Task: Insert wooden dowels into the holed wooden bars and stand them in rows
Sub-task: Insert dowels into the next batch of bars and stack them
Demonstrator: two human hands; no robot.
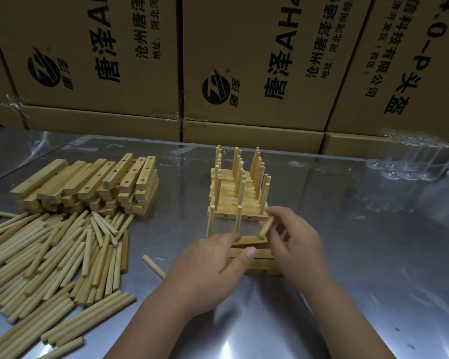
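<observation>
My left hand (213, 265) grips a holed wooden bar (249, 240), tilted, with two dowels standing in it at its left and middle. My right hand (293, 237) pinches a third dowel (266, 226), slanted, with its lower end at the bar's right hole. The bar lies on a couple of other bars (259, 263) stacked flat below it. Behind them stand the finished bars (240, 193) in rows, their dowels upright.
A stack of holed bars (88, 185) lies at the left, with a big heap of loose dowels (52, 263) in front of it. One stray dowel (154, 266) lies by my left wrist. Cardboard boxes (244, 73) wall the back; clear plastic cups (410, 164) sit far right.
</observation>
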